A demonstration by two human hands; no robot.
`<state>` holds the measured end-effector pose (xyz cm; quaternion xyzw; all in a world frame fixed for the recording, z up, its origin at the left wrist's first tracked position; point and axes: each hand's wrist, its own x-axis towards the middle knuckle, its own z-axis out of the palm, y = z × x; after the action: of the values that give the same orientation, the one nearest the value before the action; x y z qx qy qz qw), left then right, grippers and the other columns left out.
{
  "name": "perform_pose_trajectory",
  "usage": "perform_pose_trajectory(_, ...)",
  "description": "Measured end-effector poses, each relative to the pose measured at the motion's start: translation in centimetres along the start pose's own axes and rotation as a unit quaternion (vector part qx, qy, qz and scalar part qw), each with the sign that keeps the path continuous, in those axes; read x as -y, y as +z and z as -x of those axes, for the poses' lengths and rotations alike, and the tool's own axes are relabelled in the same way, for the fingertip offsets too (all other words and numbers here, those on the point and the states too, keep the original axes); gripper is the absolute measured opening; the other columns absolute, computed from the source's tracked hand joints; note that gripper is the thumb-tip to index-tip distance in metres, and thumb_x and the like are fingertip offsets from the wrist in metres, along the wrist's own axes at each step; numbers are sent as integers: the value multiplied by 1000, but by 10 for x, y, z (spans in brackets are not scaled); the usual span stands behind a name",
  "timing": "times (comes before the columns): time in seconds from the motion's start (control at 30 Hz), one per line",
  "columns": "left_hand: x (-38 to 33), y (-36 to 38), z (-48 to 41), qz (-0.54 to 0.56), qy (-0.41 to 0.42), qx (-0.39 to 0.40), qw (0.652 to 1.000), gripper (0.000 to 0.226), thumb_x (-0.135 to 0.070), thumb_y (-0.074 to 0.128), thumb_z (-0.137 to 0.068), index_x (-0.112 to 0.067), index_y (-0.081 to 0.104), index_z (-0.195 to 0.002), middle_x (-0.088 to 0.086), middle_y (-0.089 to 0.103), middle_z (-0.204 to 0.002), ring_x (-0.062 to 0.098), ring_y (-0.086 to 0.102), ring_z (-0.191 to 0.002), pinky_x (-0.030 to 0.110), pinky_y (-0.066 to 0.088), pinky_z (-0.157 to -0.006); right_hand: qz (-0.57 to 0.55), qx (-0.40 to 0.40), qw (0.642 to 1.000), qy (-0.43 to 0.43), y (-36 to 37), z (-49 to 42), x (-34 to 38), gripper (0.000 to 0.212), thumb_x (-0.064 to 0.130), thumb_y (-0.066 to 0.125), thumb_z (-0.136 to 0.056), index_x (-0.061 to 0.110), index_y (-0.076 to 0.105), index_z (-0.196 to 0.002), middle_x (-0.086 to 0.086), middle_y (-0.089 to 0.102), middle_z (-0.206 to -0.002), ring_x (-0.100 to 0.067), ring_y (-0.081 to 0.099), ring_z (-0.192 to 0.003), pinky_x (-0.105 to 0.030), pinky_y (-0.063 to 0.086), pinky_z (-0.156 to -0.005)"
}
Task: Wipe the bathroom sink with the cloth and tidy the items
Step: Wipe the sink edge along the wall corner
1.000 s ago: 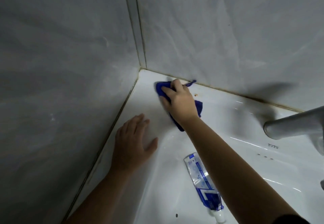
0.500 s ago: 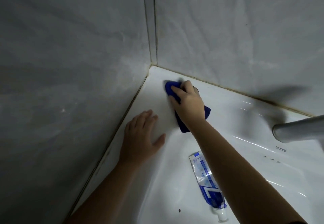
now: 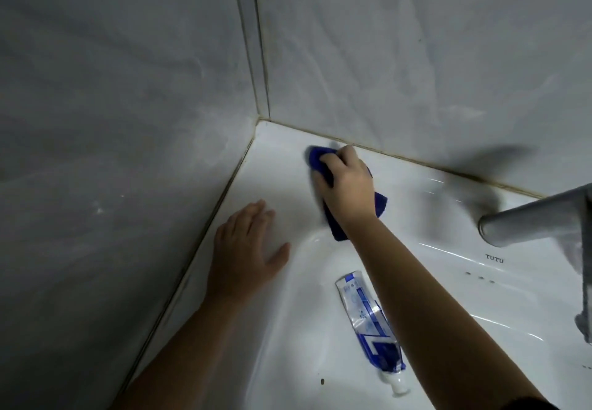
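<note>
My right hand (image 3: 347, 183) grips a dark blue cloth (image 3: 380, 204) and presses it on the white sink's (image 3: 278, 166) back left ledge, close to the wall corner. Most of the cloth is hidden under the hand; its ends stick out at the fingertips and by the wrist. My left hand (image 3: 246, 249) lies flat, fingers straight, on the left ledge beside the wall. A blue and white toothpaste tube (image 3: 368, 320) lies inside the basin below my right forearm, cap pointing toward me.
A grey metal faucet spout (image 3: 525, 222) juts in from the right above the basin. Grey tiled walls (image 3: 128, 121) close in the sink on the left and at the back. A small dark speck (image 3: 322, 381) sits in the basin.
My right hand has slid the cloth slightly along the back ledge near the corner. The camera view has shifted a little. My left hand stays flat in the same spot.
</note>
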<state>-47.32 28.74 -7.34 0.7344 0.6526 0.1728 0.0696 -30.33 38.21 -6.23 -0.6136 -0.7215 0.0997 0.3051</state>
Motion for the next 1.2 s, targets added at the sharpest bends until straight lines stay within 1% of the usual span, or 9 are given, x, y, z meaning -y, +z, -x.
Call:
perform_pose_trajectory(0.1,0,-1,0,8,-1,-6,1000,55,-48,49,-74,-9,64,-109,12,61,-120,31,58,-106,39,45,-84,7,-43,998,44,-15,23,-20,28,22,59,-81,6,66,-103,-17,58,-104,-36,57,-88,-34,46,-73)
perform_pose_trajectory(0.27,-3,-2,1,11,-3,-14,1000,53,-46,48,-72,-9,65,-106,12,61,-119,29,56,-106,38,44,-83,87,-179,943,265,-70,75,-74,25,14,61,-83,0,64,-104,-25,55,-104,-42,55,-85,-40,45,-70)
perform_pose_trajectory(0.53,-1,-1,0,-6,7,-8,1000,55,-48,47,-75,-8,64,-109,12,61,-120,30,58,-105,37,45,-83,61,-81,995,20,-1,37,0,34,30,47,-80,7,67,-96,-17,61,-95,-36,57,-72,-36,49,-54)
perform_pose_trajectory(0.67,-1,-2,1,9,-3,-10,1000,54,-48,48,-72,-9,63,-108,10,61,-120,27,54,-106,34,37,-82,120,-190,957,185,-55,89,-59,28,19,53,-83,0,64,-100,-26,58,-96,-42,56,-74,-41,50,-58)
perform_pose_trajectory(0.8,-1,0,1,15,1,-13,1000,55,-47,48,-73,-9,63,-109,10,59,-122,28,54,-109,35,40,-85,106,-219,903,353,-62,79,-70,28,13,57,-86,1,61,-110,-26,54,-106,-42,53,-84,-37,43,-67)
perform_pose_trajectory(0.9,0,0,0,14,4,-20,1000,56,-48,48,-73,-8,63,-110,11,59,-122,27,52,-111,36,39,-86,77,-249,917,303,-54,62,-64,27,8,63,-78,5,66,-105,-23,58,-104,-39,57,-83,-31,37,-63)
perform_pose_trajectory(1.03,-1,-1,0,14,-2,-5,1000,58,-48,47,-72,-8,62,-111,11,58,-124,29,53,-111,39,42,-86,154,-203,953,165,-72,109,-82,25,12,58,-82,2,66,-103,-22,62,-99,-40,58,-79,-35,48,-61)
perform_pose_trajectory(1.1,-1,-1,0,13,-4,-4,1000,59,-48,47,-72,-8,62,-111,11,58,-123,30,53,-111,40,42,-87,157,-221,942,200,-79,120,-87,25,13,57,-84,-1,64,-104,-23,61,-98,-40,58,-78,-36,48,-63)
perform_pose_trajectory(1.2,-1,-1,-1,13,-1,-7,1000,58,-48,47,-72,-7,63,-110,11,59,-122,30,54,-111,39,42,-86,31,-258,887,381,-69,85,-81,27,20,58,-87,8,60,-111,-7,57,-105,-29,55,-95,-21,35,-72)
